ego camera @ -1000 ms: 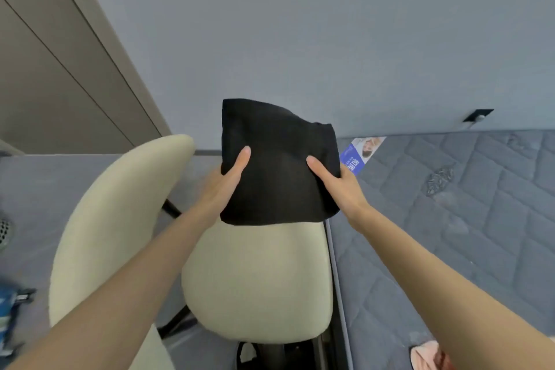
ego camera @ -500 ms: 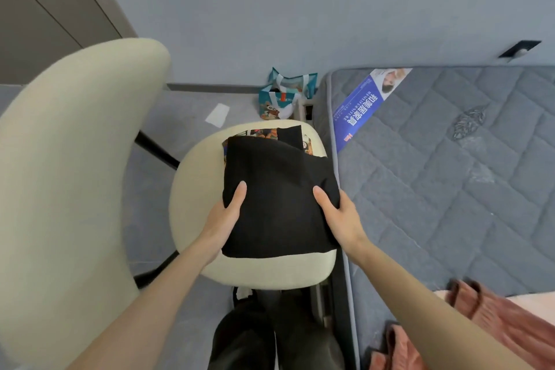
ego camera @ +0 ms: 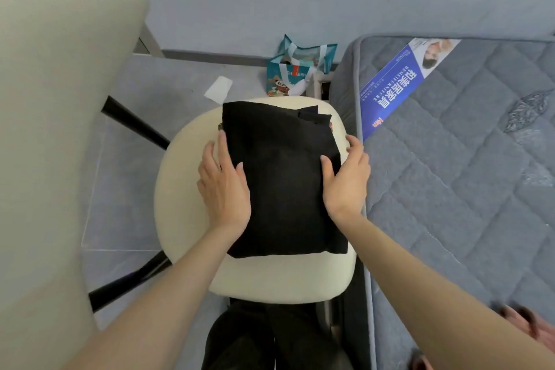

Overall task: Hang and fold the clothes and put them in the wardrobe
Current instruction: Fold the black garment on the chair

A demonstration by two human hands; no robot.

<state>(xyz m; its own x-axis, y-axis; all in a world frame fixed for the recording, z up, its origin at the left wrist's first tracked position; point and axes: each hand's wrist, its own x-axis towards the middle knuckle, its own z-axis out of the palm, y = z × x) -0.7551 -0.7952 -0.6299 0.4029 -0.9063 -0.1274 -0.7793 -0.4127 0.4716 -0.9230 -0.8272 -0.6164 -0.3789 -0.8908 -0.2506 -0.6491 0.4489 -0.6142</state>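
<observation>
Left hand (ego camera: 223,186) and right hand (ego camera: 345,177) are lying flat along the cloth (ego camera: 282,189) on the seat (ego camera: 186,204).
A bag (ego camera: 297,72) is standing past the seat's far edge; the mattress (ego camera: 450,189) label (ego camera: 396,84) is showing Chinese writing.

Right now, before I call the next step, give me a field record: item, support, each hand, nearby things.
item: black folded garment, lying flat
support: cream chair seat, next to the grey mattress
left hand: flat on the garment's left edge, fingers straight
right hand: thumb on top, fingers at the right edge
nearby: teal gift bag on the floor beyond the chair
</observation>
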